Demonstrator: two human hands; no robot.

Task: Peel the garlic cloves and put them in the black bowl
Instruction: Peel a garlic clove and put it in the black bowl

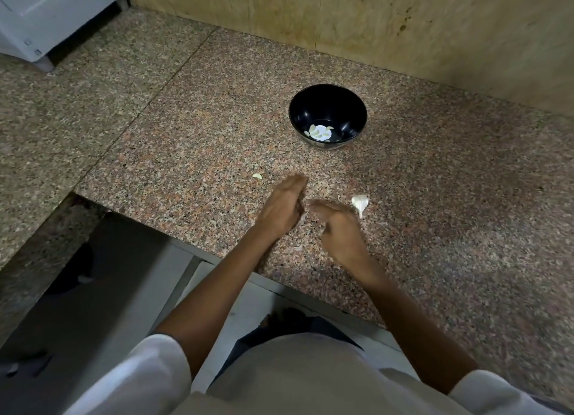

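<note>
The black bowl point(344, 110) stands on the granite counter point(435, 197) and holds several peeled garlic cloves point(320, 132) at its bottom. One loose clove point(257, 176) lies on the counter left of my hands. A white unpeeled piece of garlic point(360, 204) lies just right of my right hand. My left hand point(282, 206) hovers in front of the bowl, blurred, with its fingers stretched forward. My right hand point(340, 228) is close beside it, blurred as well, fingers reaching left toward the left hand. I see nothing held in either hand.
A wooden panel point(372, 20) backs the counter. The counter's front edge point(217, 256) runs under my forearms, with floor below. A white appliance point(46, 17) stands at the far left. Small bits of peel point(298, 247) lie near my wrists.
</note>
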